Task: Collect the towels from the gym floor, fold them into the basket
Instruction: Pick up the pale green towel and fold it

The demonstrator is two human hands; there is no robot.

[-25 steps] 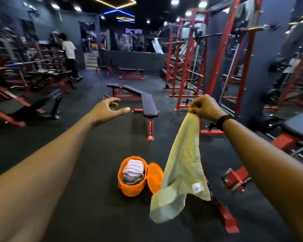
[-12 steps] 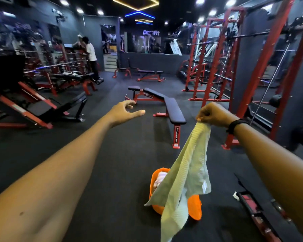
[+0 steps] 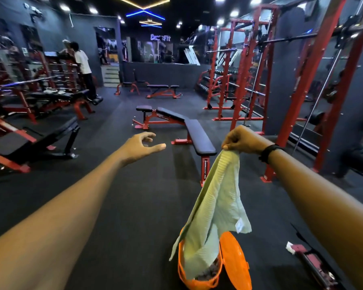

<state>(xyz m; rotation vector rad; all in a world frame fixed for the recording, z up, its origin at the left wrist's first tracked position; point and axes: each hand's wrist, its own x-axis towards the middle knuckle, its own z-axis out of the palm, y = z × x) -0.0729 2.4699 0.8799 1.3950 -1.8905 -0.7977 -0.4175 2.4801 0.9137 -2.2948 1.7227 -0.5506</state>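
My right hand (image 3: 240,141) pinches the green towel (image 3: 216,208) hanging over the orange basket (image 3: 197,282); my left hand (image 3: 139,146) is spread, empty. The wall sign (image 3: 160,37) probably reads "CrossFit".

Single head-worn wide-angle camera looking forward and down across dark rubber gym floor (image 3: 134,206); both outstretched forearms filling near foreground, red steel racks (image 3: 245,80) receding far ahead.

Bare forearms, black wristband (image 3: 267,153) on the right wrist
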